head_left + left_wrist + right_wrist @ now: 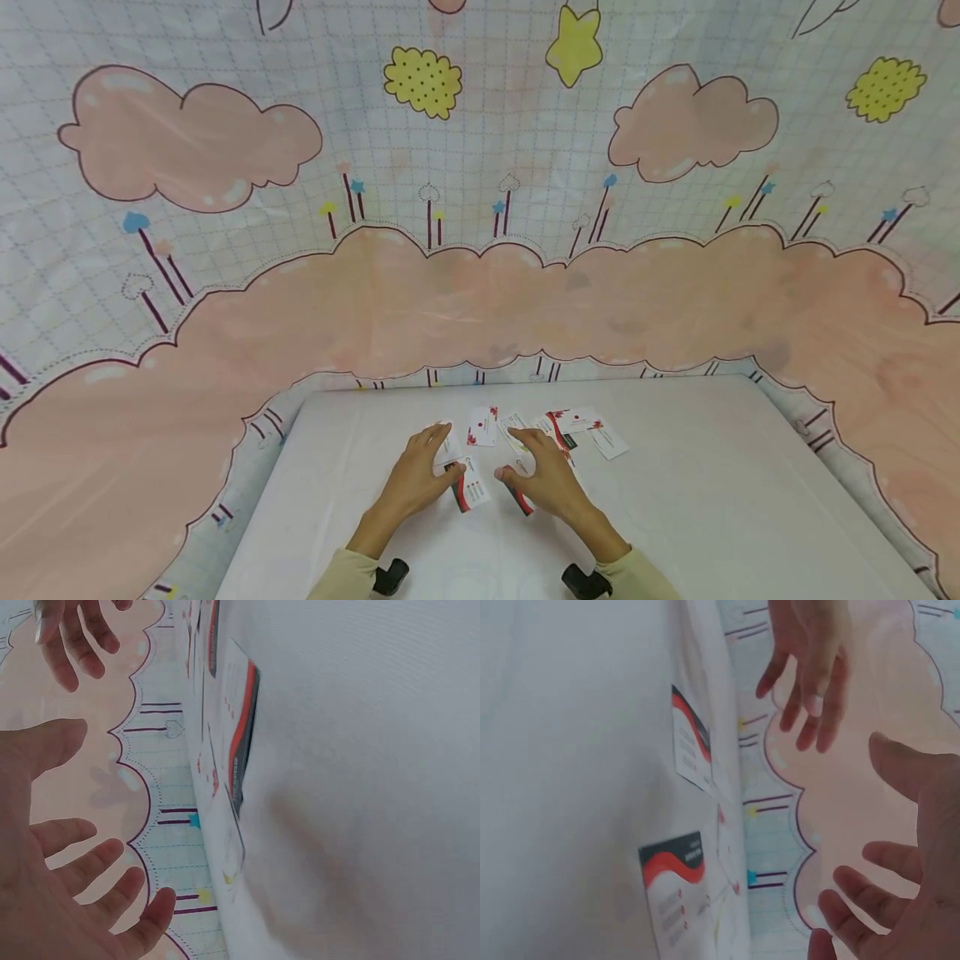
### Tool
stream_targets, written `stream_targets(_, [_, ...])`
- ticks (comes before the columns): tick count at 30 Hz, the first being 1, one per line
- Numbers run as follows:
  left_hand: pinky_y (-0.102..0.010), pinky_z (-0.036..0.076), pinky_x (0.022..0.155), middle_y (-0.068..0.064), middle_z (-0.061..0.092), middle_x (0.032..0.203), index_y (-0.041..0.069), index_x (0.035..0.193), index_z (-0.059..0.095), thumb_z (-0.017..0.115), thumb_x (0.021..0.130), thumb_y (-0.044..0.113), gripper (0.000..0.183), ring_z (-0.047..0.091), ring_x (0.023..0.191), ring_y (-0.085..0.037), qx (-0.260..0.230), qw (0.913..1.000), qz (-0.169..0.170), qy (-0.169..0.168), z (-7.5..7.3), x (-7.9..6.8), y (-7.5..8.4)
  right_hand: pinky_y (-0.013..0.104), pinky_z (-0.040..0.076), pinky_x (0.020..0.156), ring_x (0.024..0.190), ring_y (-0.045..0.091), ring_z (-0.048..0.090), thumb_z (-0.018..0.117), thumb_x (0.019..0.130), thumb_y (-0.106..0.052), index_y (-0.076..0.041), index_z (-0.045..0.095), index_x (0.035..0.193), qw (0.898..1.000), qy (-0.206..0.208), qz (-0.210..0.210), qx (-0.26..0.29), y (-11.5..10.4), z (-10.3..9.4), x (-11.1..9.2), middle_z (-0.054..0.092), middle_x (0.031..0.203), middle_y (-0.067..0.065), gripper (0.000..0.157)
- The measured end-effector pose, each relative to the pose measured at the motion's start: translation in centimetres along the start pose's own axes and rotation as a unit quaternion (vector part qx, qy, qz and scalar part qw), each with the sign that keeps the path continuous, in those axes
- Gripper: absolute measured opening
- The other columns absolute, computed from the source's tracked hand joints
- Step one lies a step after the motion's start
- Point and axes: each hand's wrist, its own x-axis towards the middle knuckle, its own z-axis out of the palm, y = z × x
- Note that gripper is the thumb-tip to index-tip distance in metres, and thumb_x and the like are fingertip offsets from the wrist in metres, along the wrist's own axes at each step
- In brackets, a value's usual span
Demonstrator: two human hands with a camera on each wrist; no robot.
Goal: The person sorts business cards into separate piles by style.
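Observation:
Both hands hover over white business cards with red and black designs, spread on a white-covered table. My left hand (415, 468) has its fingers spread and holds nothing; a card with a red and black wave (472, 490) lies beside its thumb. Opposite it, my right hand (553, 477) is spread too, palm facing the left one, partly covering another red and black card (519, 500). In the right wrist view, one card (692, 750) lies beyond a nearer card (676, 900), both below the raised fingers. From the left wrist, a card (244, 727) shows on the tabletop.
Farther back lie a card with red corner flowers (482, 427) and several overlapping cards to the right, among them a white card (611, 443). White cloth covers the table (720, 500). Behind it hangs a patterned curtain (525, 308) with clouds and stars.

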Motion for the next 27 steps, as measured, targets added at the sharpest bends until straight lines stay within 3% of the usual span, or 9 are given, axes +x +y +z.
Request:
stream_targets(8, [-0.055, 0.047, 0.100, -0.016, 0.056, 0.133, 0.006, 0.138, 0.054, 0.076, 0.084, 0.026, 0.062, 0.051, 0.126, -0.036, -0.031, 0.9991, -0.026, 0.007, 0.6, -0.4, -1.0, 0.054, 0.047, 0.099, 0.121, 0.034, 0.055, 0.083, 0.076, -0.038, -0.010, 0.059, 0.133, 1.000, 0.002, -0.009, -0.008, 0.3, 2.0, -0.2, 0.060, 0.128, 0.012, 0.068])
stream_targets(15, [-0.045, 0.052, 0.081, -0.013, 0.063, 0.115, 0.003, 0.129, 0.061, 0.079, 0.080, 0.020, 0.055, 0.060, 0.102, -0.028, -0.031, 0.9990, -0.027, 0.016, 1.3, -0.4, -2.1, 0.049, 0.050, 0.093, 0.110, 0.030, 0.059, 0.088, 0.069, -0.036, -0.007, 0.065, 0.124, 0.999, 0.015, -0.020, -0.025, 0.4, 3.6, -0.5, 0.064, 0.116, 0.010, 0.066])
stream_targets(21, [-0.029, 0.045, 0.070, -0.005, 0.064, 0.101, 0.004, 0.124, 0.065, 0.081, 0.078, 0.017, 0.050, 0.057, 0.088, -0.018, -0.033, 0.9987, -0.039, 0.006, 1.6, -0.4, -2.5, 0.039, 0.050, 0.081, 0.097, 0.022, 0.058, 0.089, 0.065, -0.039, -0.010, 0.069, 0.118, 0.998, 0.014, -0.007, -0.066, 0.3, 4.7, -0.7, 0.064, 0.106, 0.004, 0.063])
stream_targets(27, [-0.025, 0.041, 0.065, -0.002, 0.062, 0.090, 0.002, 0.117, 0.069, 0.082, 0.076, 0.017, 0.045, 0.054, 0.081, -0.013, -0.039, 0.9979, -0.052, 0.000, 1.8, -0.3, -2.4, 0.035, 0.047, 0.075, 0.090, 0.019, 0.055, 0.090, 0.063, -0.037, -0.009, 0.071, 0.111, 0.997, 0.012, -0.003, -0.083, 0.1, 5.3, -0.9, 0.064, 0.098, 0.003, 0.059])
